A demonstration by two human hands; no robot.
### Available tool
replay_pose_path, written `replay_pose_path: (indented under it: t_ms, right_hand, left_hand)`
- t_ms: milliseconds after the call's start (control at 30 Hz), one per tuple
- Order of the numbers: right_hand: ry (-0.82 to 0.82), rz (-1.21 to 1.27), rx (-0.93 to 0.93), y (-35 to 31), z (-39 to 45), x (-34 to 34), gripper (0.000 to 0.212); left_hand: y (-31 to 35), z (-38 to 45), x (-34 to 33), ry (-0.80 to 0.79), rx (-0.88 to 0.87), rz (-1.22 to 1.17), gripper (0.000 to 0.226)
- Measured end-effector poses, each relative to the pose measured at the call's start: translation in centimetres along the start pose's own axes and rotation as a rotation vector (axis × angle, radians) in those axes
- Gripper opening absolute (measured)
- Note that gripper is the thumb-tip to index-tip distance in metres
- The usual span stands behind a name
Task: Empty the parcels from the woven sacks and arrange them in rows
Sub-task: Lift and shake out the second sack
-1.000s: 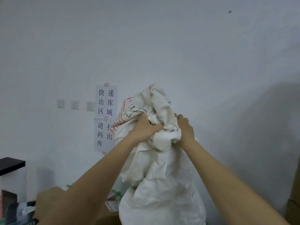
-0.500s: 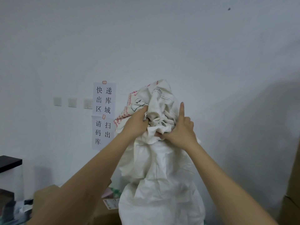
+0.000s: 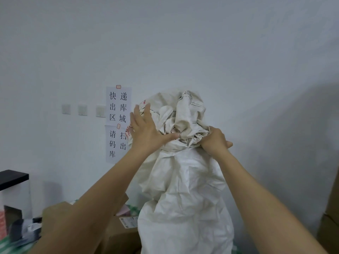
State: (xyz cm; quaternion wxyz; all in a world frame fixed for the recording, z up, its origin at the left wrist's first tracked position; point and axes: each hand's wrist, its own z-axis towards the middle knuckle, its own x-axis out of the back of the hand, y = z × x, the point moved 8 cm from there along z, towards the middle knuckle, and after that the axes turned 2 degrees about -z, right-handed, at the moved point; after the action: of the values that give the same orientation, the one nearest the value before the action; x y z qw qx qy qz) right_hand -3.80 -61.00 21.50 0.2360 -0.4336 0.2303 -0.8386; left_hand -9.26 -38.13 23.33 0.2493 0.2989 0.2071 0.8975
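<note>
A white woven sack (image 3: 185, 189) hangs upright in front of me, its bunched top with red and black print held up at wall height. My right hand (image 3: 214, 141) grips the gathered neck of the sack from the right. My left hand (image 3: 146, 131) lies with straight, spread fingers against the left side of the bunched top, its thumb pointing toward the neck. The sack's lower part bulges. Brown cardboard parcels (image 3: 121, 230) lie below, partly hidden behind my left forearm and the sack.
A white wall with paper signs (image 3: 118, 123) and three switches (image 3: 82, 110) stands close behind. A black-topped shelf (image 3: 12, 177) is at the left with mixed packages (image 3: 20, 230) below it. A brown carton (image 3: 330, 217) fills the right edge.
My left hand let go of the sack's top and spread flat against it. My right hand shifted its grip around the neck, index finger now curled. The bunched top rose slightly.
</note>
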Motion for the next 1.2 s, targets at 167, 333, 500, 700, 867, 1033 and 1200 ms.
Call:
replay_pose_path:
  t_ms: [167,333,500,700,867,1033,1200]
  right_hand:
    - [-0.071,-0.025,0.006,-0.5,0.1,-0.8,0.005]
    - [-0.325,-0.074,0.034,-0.3,0.7,-3.1,0.047]
    - [-0.394,-0.281,0.072,-0.7,0.8,-3.5,0.06]
    - [-0.309,-0.198,-0.018,-0.8,1.2,-3.2,0.043]
    - [-0.088,0.142,0.017,-3.1,2.5,1.0,0.004]
    - [0.224,0.386,0.048,-2.6,-0.1,4.5,0.033]
    - [0.307,0.365,0.062,-2.0,-0.8,4.3,0.035]
  left_hand:
    - [-2.0,1.2,-2.2,-0.338,0.11,0.008,0.137]
    - [-2.8,1.8,-4.4,-0.492,0.158,-0.076,0.121]
    - [-2.9,1.6,-5.6,-0.461,0.152,-0.06,0.069]
    - [-3.1,2.7,-6.2,-0.259,0.084,-0.149,0.03]
    - [2.2,5.9,-2.7,-0.045,-0.235,-0.201,0.025]
    - [7.2,7.5,-1.5,0.021,-0.513,-0.252,0.027]
    - [7.1,7.0,-3.1,-0.087,-0.49,-0.352,0.025]
